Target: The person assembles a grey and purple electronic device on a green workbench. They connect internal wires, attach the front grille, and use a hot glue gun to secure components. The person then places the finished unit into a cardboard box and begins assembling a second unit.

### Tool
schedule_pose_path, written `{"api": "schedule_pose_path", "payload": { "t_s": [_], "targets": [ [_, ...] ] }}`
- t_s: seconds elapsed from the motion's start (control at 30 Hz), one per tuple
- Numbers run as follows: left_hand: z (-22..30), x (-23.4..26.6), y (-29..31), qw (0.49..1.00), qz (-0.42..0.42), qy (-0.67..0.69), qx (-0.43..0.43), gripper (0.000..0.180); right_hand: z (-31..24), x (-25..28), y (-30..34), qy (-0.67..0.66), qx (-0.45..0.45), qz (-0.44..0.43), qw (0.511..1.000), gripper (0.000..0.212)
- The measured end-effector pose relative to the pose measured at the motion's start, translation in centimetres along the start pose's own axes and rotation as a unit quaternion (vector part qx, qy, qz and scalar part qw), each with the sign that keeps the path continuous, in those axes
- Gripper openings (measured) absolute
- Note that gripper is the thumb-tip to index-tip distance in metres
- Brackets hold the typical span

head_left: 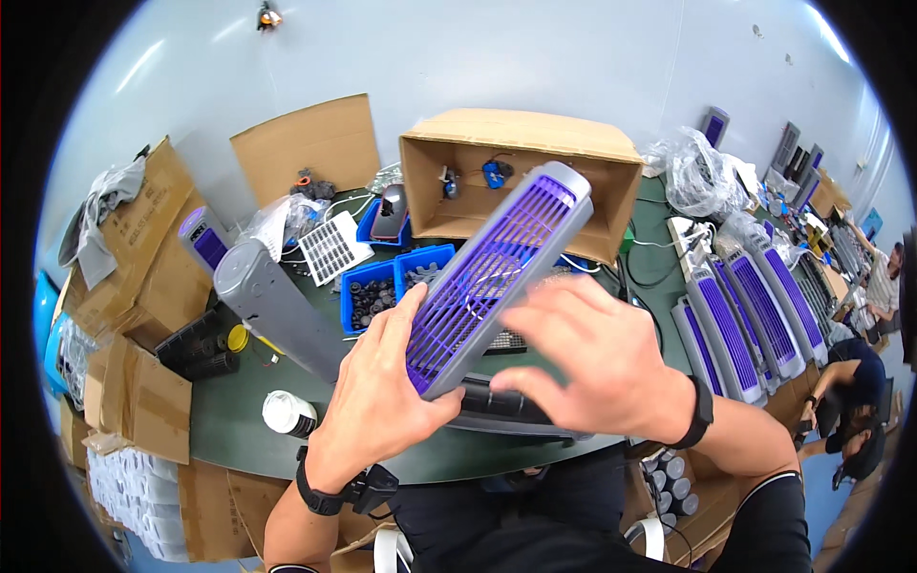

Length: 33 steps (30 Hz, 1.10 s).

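My left hand (pixel 377 396) is closed on the lower end of a long grey housing with a purple slatted grille (pixel 492 277), which is tilted up and away to the right. Slightly blurred, my right hand (pixel 597 358) is beside the housing's right edge, its fingers and thumb apart and nothing seen in them. Whether its fingertips touch the housing I cannot tell. Beneath both hands lies a grey shell with a black cylindrical part (pixel 511 403), partly covered by them. A thin pale wire shows across the grille.
An open cardboard box (pixel 521 129) stands behind the housing. Blue bins (pixel 371 298) of small dark parts and a grey tower casing (pixel 277 306) are to the left, near a white jar (pixel 288 413). Several purple-grilled housings (pixel 726 325) lie at right. People sit farther right.
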<state>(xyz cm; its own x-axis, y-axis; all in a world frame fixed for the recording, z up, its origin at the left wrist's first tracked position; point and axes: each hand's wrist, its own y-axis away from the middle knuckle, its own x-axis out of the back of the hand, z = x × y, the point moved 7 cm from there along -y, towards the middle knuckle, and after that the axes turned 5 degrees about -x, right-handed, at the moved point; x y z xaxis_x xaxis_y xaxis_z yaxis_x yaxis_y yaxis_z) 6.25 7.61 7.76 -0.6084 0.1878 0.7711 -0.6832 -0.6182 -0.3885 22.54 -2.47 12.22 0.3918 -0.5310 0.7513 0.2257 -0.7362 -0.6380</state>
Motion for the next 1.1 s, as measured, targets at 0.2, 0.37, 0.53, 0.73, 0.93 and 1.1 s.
{"api": "schedule_pose_path", "payload": {
  "t_s": [0.2, 0.37, 0.53, 0.73, 0.93, 1.1],
  "targets": [
    [2.4, 0.1, 0.6, 0.999, -0.019, 0.001, -0.05, 0.099, 1.1, -5.3, -3.7, 0.173, 0.103, -0.216, 0.955, 0.096],
    [-2.4, 0.1, 2.0, 0.964, -0.06, 0.259, 0.012, 0.129, 3.5, -6.0, -2.5, -0.011, 0.016, -0.268, 0.963, 0.112],
    [-6.5, -3.3, 5.8, 0.935, -0.051, 0.352, 0.007, 0.129, 4.2, -6.2, -2.1, -0.071, -0.053, -0.256, 0.963, 0.119],
    [-7.1, -4.0, 6.1, 0.923, 0.081, 0.372, 0.045, 0.141, 7.0, -8.7, 0.3, -0.176, -0.08, -0.266, 0.944, 0.111],
    [-6.3, -4.0, 5.7, 0.907, 0.159, 0.384, 0.063, 0.152, 8.7, -10.6, 2.9, -0.16, -0.127, -0.335, 0.92, 0.112],
    [-6.4, -4.0, 5.8, 0.91, 0.196, 0.357, 0.079, 0.144, 8.2, -10.1, 2.8, -0.149, -0.111, -0.329, 0.926, 0.11]
  ]
}}
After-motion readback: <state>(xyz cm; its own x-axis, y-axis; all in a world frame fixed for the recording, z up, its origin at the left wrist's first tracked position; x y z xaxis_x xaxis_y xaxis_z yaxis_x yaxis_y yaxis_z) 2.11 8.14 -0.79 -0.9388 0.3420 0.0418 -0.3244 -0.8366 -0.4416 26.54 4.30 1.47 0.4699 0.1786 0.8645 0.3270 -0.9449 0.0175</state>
